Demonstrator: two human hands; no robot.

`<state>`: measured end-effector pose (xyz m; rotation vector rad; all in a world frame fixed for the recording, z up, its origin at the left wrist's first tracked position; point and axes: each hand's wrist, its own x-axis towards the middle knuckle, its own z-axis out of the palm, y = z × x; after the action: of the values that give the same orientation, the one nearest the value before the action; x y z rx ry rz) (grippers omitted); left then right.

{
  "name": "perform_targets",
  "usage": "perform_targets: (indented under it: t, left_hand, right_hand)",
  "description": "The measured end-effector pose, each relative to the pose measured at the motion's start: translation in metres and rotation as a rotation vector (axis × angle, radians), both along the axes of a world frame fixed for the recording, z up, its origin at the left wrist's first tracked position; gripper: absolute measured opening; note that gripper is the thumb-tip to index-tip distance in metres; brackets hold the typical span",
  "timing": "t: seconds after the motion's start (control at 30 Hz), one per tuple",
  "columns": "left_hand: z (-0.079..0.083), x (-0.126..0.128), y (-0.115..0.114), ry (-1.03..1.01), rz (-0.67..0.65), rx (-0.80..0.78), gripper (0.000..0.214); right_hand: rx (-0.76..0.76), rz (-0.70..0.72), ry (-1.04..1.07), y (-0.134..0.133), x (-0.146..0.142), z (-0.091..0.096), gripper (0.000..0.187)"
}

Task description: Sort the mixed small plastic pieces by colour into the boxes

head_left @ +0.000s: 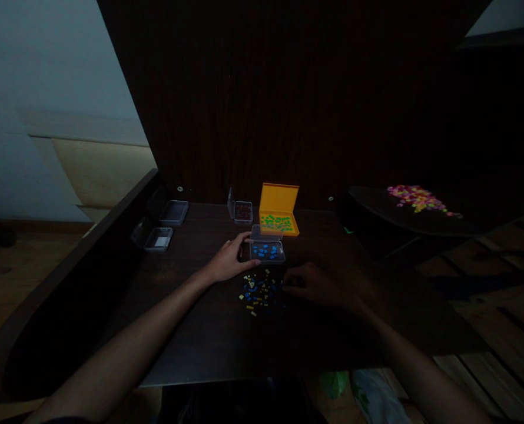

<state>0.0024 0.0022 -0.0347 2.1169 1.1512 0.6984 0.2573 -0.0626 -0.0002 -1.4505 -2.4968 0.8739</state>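
My left hand (pixel 229 259) steadies the left side of a clear plastic box (pixel 280 257), fingers at its back corner and thumb along its front. The box's lid stands up, and several small blue pieces (pixel 265 252) lie inside. In front of the box is a loose pile of tiny blue and pale yellow pieces (pixel 257 292), which look like toy bricks. At the right edge of this pile is my right hand (pixel 309 284), its fingers curled in a pinch. Shadow and blur hide whatever may be between those fingertips.
Behind the clear box stands an open yellow box (pixel 279 199) with green pieces. A small clear box (pixel 243 220) holds dark reddish pieces. Two more clear boxes (pixel 174 212) sit at the left, by a raised side panel (pixel 89 253). Colourful beads (pixel 418 199) lie on a dark surface at right.
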Motion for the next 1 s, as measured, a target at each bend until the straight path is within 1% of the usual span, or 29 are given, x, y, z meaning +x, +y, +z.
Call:
perform_targets:
  t: [0.13, 0.23, 0.33, 0.4, 0.47, 0.53, 0.63, 0.8, 1.0]
  left_hand:
    - [-0.001, 0.0, 0.0, 0.005, 0.003, 0.004, 0.076]
    - [-0.001, 0.0, 0.0, -0.001, 0.005, 0.005, 0.076]
    - [-0.001, 0.0, 0.0, -0.003, -0.001, -0.001, 0.075]
    - [-0.001, 0.0, 0.0, -0.003, -0.005, -0.002, 0.075]
    - [-0.001, -0.001, 0.001, -0.005, -0.005, -0.001, 0.075]
    - [-0.001, -0.001, 0.001, -0.006, -0.002, 0.0, 0.076]
    - [-0.001, -0.001, 0.001, -0.006, 0.0, -0.001, 0.077]
    - [0.0, 0.0, 0.0, 0.012, 0.006, 0.003, 0.077]
    - [0.002, 0.0, -0.001, 0.02, 0.013, 0.008, 0.074]
  right_hand:
    - [0.107, 0.09, -0.115, -0.007, -0.005, 0.003, 0.021]
    - [0.172, 0.144, -0.257, -0.012, -0.01, 0.004, 0.025]
    - [0.253, 0.16, -0.394, -0.015, -0.013, 0.0, 0.027]
    - [0.293, 0.161, -0.431, -0.016, -0.012, -0.003, 0.028]
    - [0.315, 0.144, -0.4, -0.017, -0.01, -0.007, 0.028]
    - [0.326, 0.116, -0.324, -0.018, -0.009, -0.009, 0.028]
    - [0.323, 0.088, -0.245, -0.018, -0.009, -0.009, 0.028]
    - [0.287, 0.091, -0.257, -0.017, -0.015, -0.007, 0.026]
    - [0.272, 0.031, -0.254, -0.014, -0.018, -0.009, 0.03]
